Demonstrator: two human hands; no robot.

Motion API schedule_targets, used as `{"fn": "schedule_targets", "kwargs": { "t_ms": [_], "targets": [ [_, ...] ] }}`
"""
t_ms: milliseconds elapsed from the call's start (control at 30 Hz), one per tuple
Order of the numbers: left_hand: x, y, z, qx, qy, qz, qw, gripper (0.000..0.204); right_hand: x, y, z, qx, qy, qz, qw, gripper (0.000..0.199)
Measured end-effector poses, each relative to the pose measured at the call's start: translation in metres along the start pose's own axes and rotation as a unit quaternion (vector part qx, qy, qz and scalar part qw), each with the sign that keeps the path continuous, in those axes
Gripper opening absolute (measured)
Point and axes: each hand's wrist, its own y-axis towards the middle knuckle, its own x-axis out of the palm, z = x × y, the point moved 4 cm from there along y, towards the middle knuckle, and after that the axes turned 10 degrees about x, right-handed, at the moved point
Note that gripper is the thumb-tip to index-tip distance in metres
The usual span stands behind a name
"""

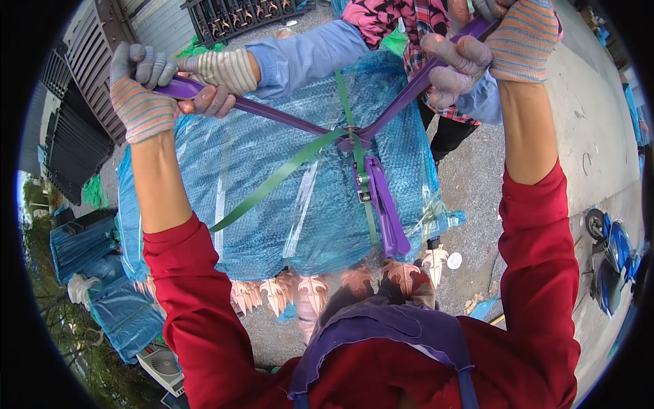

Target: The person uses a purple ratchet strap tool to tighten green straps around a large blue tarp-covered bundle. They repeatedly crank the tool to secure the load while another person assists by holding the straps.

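Observation:
My left hand (139, 102), in a striped glove, grips the left purple handle (272, 114) of a long-handled strap tool. My right hand (524, 37), gloved too, grips the right handle (402, 102). The handles spread in a V and meet at the jaws (351, 141) over a green strap (272, 183). The strap runs around a bundle wrapped in blue bubble film (272, 225). A second purple tool (383, 208) lies on the strap below the jaws. A co-worker in blue sleeves faces me, with one gloved hand (214, 75) on the left handle and the other (453, 61) on the right.
Copper-coloured spear tips (313, 292) stick out of the bundle's near end. Black metal gates (82, 129) stand at the left and at the top. More blue-wrapped bundles (116, 300) lie lower left. A blue scooter (613, 262) is parked on the concrete at the right.

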Motion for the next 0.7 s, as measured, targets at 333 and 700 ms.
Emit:
{"fn": "schedule_targets", "kwargs": {
  "t_ms": [333,700],
  "targets": [
    [0.158,-0.030,-0.038,-0.012,0.001,-0.142,0.990,0.026,0.076,-0.018,0.020,0.039,-0.013,-0.097,0.994,0.034],
    [-0.061,0.016,-0.024,-0.018,0.035,0.210,0.977,0.024,-0.042,0.031,0.007,-0.090,-0.054,0.044,0.994,0.029]
  ]
}}
